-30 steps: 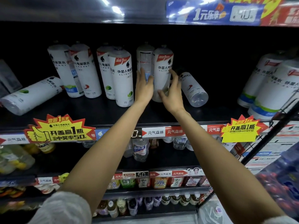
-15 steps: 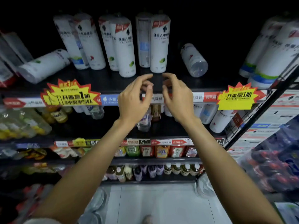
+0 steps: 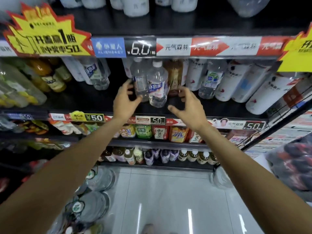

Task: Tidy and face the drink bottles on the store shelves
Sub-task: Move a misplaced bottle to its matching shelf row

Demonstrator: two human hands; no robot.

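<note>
Nowhere a grip yet: left hand (image 3: 125, 100), fingers loosely curled and spread, held nothing, fingertips just beside the lower part of a clear plastic bottle with a white printed label (image 3: 139, 80) at centre frame. Right hand (image 3: 187, 107) likewise spread and empty, thumb out to the left, fingers arched near the base of a brown bottle with a tan label (image 3: 174, 76). Between the hands, apart from both, tilted a clear plastic bottle with a white cap and blue-and-red label (image 3: 157, 85). All three stood on the black middle shelf (image 3: 219, 108). Right of them, white-sleeved bottles (image 3: 236, 81) leaned in a row. Above, along the shelf edge, ran a price strip marked 6.0 (image 3: 141, 48), with a yellow starburst promo tag (image 3: 45, 34) at upper left. Below, lower shelves of small colourful bottles (image 3: 162, 132), then grey tiled floor (image 3: 168, 200) at the bottom.
</note>
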